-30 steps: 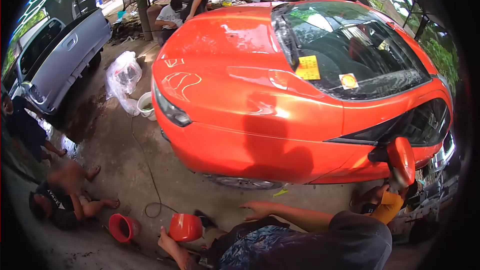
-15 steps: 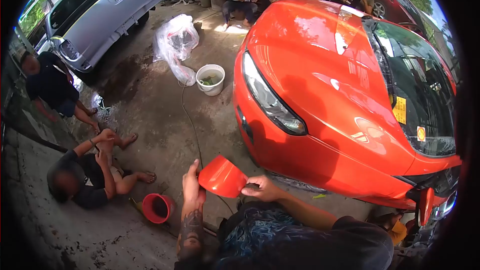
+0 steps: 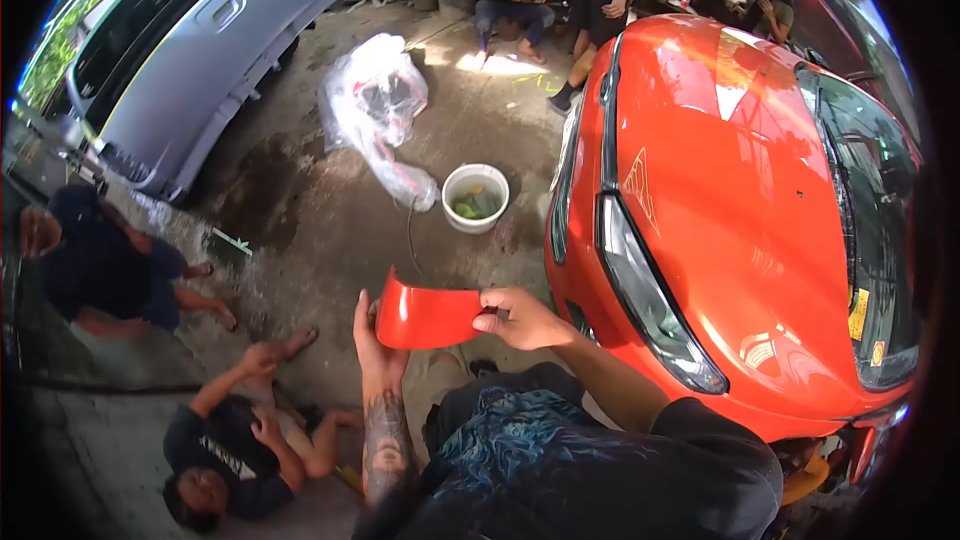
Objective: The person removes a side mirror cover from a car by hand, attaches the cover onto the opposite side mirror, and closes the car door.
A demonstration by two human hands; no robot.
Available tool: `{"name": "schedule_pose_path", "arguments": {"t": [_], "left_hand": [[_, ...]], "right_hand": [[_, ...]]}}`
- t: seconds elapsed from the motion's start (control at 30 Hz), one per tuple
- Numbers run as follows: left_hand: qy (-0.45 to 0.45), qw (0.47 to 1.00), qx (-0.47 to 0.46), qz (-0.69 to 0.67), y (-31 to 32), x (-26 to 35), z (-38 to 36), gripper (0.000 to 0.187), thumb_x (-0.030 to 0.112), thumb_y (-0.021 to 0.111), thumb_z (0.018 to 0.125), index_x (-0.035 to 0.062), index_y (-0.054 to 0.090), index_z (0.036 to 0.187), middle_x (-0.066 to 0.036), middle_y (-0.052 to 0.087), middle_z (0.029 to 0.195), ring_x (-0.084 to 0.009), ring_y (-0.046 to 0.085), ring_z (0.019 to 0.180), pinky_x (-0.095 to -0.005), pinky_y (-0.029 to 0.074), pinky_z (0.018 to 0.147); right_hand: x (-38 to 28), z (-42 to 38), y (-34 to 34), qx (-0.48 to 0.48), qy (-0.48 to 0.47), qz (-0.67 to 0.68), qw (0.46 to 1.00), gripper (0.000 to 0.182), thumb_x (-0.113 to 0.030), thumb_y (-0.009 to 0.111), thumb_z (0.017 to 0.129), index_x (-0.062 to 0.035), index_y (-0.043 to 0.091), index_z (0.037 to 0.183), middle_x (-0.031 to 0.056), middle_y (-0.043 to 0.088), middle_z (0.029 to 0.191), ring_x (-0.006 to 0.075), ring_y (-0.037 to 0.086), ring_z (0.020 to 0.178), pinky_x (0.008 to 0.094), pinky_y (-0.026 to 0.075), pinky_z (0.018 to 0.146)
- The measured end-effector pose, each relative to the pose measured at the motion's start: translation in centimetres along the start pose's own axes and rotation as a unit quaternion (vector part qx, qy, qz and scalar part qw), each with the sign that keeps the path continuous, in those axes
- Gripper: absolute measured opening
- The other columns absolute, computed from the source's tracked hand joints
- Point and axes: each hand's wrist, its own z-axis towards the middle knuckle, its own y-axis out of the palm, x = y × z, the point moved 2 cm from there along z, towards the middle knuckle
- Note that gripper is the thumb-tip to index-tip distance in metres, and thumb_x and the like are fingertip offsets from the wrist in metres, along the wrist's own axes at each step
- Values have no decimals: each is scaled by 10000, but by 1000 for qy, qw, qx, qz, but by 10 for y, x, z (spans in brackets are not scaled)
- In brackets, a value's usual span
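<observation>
Right hand, free a second ago, is now pinching the red panel by one end, left hand holding the other, leaving neither spare.

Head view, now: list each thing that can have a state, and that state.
Curved glossy red panel, held off the ground
Right hand, closed on the panel's right end
Left hand, against the panel's left end; grip partly hidden
Round white plastic bucket, upright, open, greenish contents
Translucent plastic bundle, crumpled
Glossy red car, hood down
Silver pickup, tailgate up

Car workshop: car, loose panel
</observation>
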Motion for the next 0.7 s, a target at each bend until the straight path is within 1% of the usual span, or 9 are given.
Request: {"name": "schedule_pose_path", "arguments": {"t": [0.13,0.3,0.37,0.4,0.47,0.57,0.6,0.63,0.7], "left_hand": [[-12,998,-17,52,8,34,95,580,552,412,960,34,579,1158,-99,654,1107,-226,616,1025,-380,490,851],[-169,961,-201,87,-21,80,255,793,657,325,929,-16,461,1326,-148,568,1292,-313,545,1177,-483,397,1004],[-191,954,-197,120,24,112,295,791,635,305,943,-40,451,1330,-189,555,1303,-327,535,1195,-485,370,1030],[-214,928,-262,159,45,124,317,782,614,297,954,-62,460,1312,-217,554,1294,-336,533,1198,-492,364,1035],[-279,866,-377,172,76,144,369,744,549,295,981,-116,495,1248,-276,587,1215,-353,560,1167,-482,369,1033],[-298,773,-456,325,148,168,429,704,524,333,984,-112,528,1215,-269,628,1142,-349,600,1109,-447,390,1018],[-319,743,-455,372,161,171,453,596,447,399,996,-92,550,1203,-230,660,1103,-287,601,1113,-385,358,1051],[-327,733,-465,374,174,171,474,596,447,399,996,-92,550,1203,-230,660,1103,-287,601,1113,-385,358,1051],[-319,687,-431,491,192,167,514,522,387,446,996,-84,568,1184,-208,680,1063,-236,609,1092,-354,357,1048]], "right_hand": [[45,100,-14,93,120,25,988,199,-187,562,955,10,590,938,10,545,754,82,475,713,276,419,632],[131,213,-44,188,219,1,957,321,-310,560,958,2,633,967,21,612,771,96,530,704,276,452,658],[149,249,-54,335,363,250,833,343,-352,555,955,-43,654,1065,52,676,904,121,616,777,268,496,738],[150,264,-64,351,360,243,829,343,-352,555,955,-43,654,1065,52,676,904,121,616,777,268,496,738],[151,292,-89,455,326,407,722,418,-371,516,963,-21,603,1176,101,676,1039,173,643,921,330,514,810],[142,317,-120,457,235,539,667,478,-411,418,983,-33,564,1237,136,650,1118,214,638,961,361,508,853],[107,337,-130,484,253,508,666,505,-464,347,975,-57,623,1088,110,665,908,226,631,780,401,502,813],[129,340,-139,497,244,507,661,505,-464,347,975,-57,623,1088,110,665,908,226,631,780,401,502,813],[165,355,-161,306,-26,641,703,482,-508,358,948,-103,610,879,53,558,656,210,530,579,429,486,736]]}}
